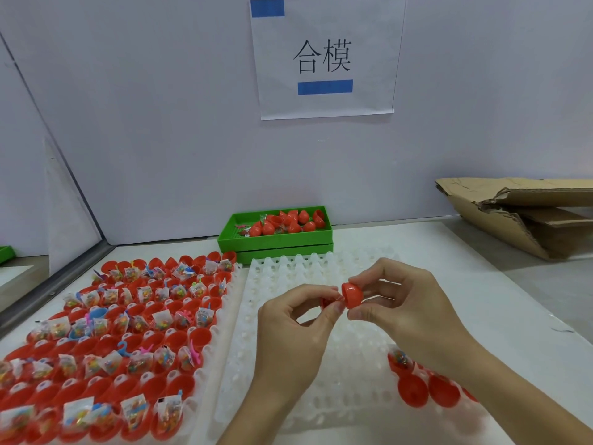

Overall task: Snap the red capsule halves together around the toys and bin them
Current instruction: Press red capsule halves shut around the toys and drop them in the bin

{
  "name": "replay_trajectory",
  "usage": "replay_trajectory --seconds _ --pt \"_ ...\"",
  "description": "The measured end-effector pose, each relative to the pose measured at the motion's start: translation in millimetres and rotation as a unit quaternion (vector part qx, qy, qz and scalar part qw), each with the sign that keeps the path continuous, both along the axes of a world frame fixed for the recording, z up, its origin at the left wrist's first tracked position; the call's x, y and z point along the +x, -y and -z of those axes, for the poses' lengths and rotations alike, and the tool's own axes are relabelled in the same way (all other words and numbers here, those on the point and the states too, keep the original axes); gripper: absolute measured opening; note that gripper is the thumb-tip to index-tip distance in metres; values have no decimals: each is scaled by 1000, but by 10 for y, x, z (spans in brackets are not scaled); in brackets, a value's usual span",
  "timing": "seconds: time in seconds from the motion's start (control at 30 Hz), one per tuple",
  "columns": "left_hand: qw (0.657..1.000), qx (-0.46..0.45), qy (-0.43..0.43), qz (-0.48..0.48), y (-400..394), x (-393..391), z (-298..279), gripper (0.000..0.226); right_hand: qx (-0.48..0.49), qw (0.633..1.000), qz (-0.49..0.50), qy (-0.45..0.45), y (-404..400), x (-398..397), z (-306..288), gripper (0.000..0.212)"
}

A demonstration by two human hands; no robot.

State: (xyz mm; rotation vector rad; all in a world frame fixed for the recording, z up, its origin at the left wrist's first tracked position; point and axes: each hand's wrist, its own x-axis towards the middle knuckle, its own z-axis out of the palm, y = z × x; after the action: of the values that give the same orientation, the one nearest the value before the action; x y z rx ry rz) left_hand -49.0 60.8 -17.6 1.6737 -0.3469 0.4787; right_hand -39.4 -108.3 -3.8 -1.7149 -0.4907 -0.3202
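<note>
My right hand (398, 303) pinches a red capsule half (352, 294) between thumb and fingers above the white tray (288, 348). My left hand (295, 319) pinches the other red half (330, 301), mostly hidden behind its fingertips, right against the first. On the left, a tray of several open red halves with bagged toys (112, 332) fills the table. A few red halves (417, 387) lie under my right forearm. A green bin (276, 242) at the back holds several closed red capsules (288, 221).
A torn cardboard box (526, 210) lies at the back right. A paper sign (324, 56) hangs on the white wall behind the bin. A partition wall (48, 175) bounds the table on the left.
</note>
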Motion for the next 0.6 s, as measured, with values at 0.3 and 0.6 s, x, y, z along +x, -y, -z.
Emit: replay_trajectory --seconds 0.3,0.6 --pt "1000 -19 6 11 25 -32 -3 26 -186 963 38 189 -5 -37 11 32" --pt "999 1 -10 52 19 -47 6 36 -144 975 68 157 33 -2 -8 22"
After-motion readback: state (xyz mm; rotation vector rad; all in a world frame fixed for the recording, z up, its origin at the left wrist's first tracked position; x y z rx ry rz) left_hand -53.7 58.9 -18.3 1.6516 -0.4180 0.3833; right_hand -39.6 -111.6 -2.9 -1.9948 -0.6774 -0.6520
